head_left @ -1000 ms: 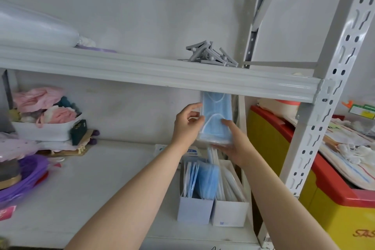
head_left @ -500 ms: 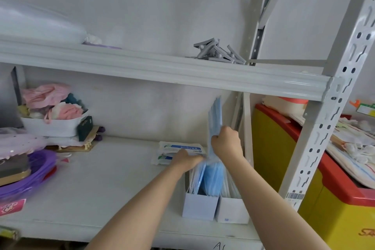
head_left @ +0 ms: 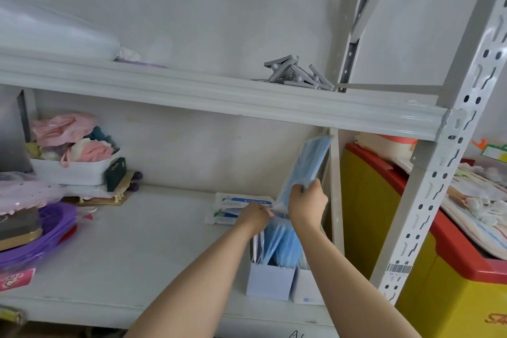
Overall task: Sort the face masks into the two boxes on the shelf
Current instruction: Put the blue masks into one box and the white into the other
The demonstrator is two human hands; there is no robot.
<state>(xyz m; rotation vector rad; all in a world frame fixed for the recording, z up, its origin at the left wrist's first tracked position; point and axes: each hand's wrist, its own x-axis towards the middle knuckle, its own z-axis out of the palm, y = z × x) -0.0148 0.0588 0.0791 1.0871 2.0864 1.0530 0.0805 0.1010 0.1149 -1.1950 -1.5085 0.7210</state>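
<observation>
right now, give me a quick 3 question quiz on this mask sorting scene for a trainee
1. True or false: the right hand grips the blue mask pack, which is raised and tilted.
2. What lies on the upper shelf? A) grey clips B) scissors C) a roll of tape
3. Fill in: the pale blue box stands to the ___ of the white box.

Key: 1 true; 2 A; 3 left
</observation>
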